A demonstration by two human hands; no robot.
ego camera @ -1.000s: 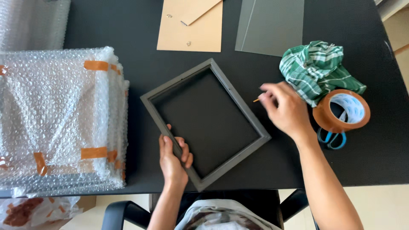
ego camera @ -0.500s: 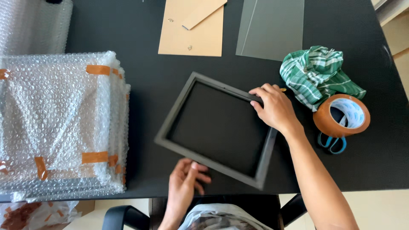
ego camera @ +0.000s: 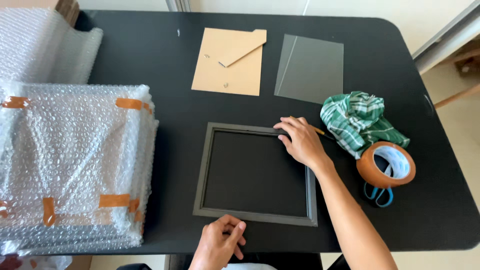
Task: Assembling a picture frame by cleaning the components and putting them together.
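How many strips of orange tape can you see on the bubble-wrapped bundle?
5: two near its top edge, left and right, and three near its bottom, left, middle and right. More may be hidden underneath the bubble-wrapped bundle.
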